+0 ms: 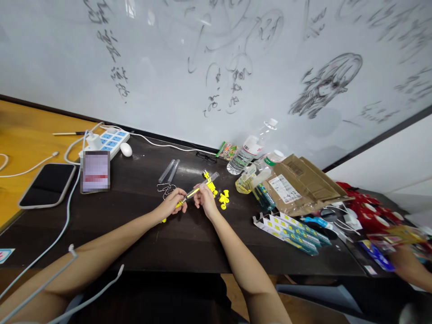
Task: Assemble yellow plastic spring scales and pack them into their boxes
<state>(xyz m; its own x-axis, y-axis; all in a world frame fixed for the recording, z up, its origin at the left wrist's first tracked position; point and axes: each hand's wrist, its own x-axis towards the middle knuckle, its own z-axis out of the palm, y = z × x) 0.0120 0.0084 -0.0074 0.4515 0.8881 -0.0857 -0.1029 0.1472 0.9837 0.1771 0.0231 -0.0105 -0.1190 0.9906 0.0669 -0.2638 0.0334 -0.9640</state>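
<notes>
Clear tube looks light, stiff, slippery, best held mid-length; right hand pinches it, left hand grips a yellow handle.

- The wearer's two hands
- Two clear tubes lying loose
- Several yellow pieces, too bunched to count
- Two bottles
- One power strip
- One black-screened phone
- One snack packet
- One pair of glasses

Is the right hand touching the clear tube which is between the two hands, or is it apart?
Touching: the head view shows the right hand gripping the clear tube, with no visible gap.
</notes>
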